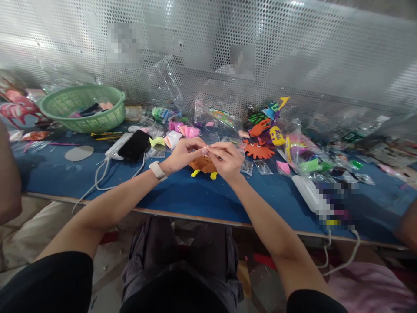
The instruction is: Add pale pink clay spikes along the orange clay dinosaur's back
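Observation:
My left hand [186, 154] and my right hand [228, 160] meet at the fingertips above the blue table, both closed in a pinch. Whatever small thing lies between the fingertips is too small to make out. Right below them sits a brown clay figure [203, 165] with yellow feet, its upper part partly hidden by my hands. An orange clay crab [259, 150] lies to the right of my right hand. Beside my left hand are a white packet of clay [172, 139] and a yellow-green one [157, 141].
A green basket [107, 119] stands at the back left. A black phone [134, 145] rests by a white power bank with a cable. Several clay figures and plastic bags lie along the perforated metal wall [293, 65]. Other people's arms show at both sides.

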{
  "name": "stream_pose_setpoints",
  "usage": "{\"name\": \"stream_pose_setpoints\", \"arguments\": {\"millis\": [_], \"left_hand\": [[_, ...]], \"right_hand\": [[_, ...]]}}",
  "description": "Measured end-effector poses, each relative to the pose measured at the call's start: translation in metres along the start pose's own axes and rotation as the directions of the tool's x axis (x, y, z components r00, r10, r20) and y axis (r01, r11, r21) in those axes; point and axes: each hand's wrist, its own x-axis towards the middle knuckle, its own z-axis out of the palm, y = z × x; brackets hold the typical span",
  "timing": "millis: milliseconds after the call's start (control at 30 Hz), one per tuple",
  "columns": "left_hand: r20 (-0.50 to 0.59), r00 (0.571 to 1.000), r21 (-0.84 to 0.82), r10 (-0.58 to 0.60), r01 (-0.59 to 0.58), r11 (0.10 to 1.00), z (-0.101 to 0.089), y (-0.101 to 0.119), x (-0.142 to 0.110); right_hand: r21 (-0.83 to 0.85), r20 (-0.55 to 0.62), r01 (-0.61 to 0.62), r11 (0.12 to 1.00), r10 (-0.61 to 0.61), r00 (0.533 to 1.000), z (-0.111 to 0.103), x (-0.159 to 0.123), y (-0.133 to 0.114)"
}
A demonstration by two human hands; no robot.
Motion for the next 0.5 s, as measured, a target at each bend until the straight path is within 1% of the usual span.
{"name": "stream_pose_setpoints", "arguments": {"millis": [67, 133, 267, 500], "left_hand": [[-0.009, 1.0, 0.003, 0.0, 0.0, 1.0, 0.0011, 0.0, -0.0005], [-0.011, 1.0, 0.002, -0.009, 0.009, 1.0, 0.0019, 0.0, -0.0009], [0.011, 1.0, 0.011, -0.008, 0.008, 1.0, 0.002, -0.0002, -0.0014], [0.01, 1.0, -0.014, 0.0, 0.0, 1.0, 0.0021, 0.0004, -0.0014]], "right_hand": [[0.002, 0.003, -0.007, 1.0, 0.007, 1.0, 0.0001, -0.0003, -0.0007], [-0.021, 0.02, -0.043, 0.999, 0.043, 0.999, 0.0005, -0.0013, -0.0009], [-0.021, 0.045, -0.099, 0.995, 0.1, 0.994, 0.0022, -0.0039, -0.0002], [-0.07, 0.048, -0.071, 0.995, 0.074, 0.996, 0.0024, -0.0038, -0.001]]}}
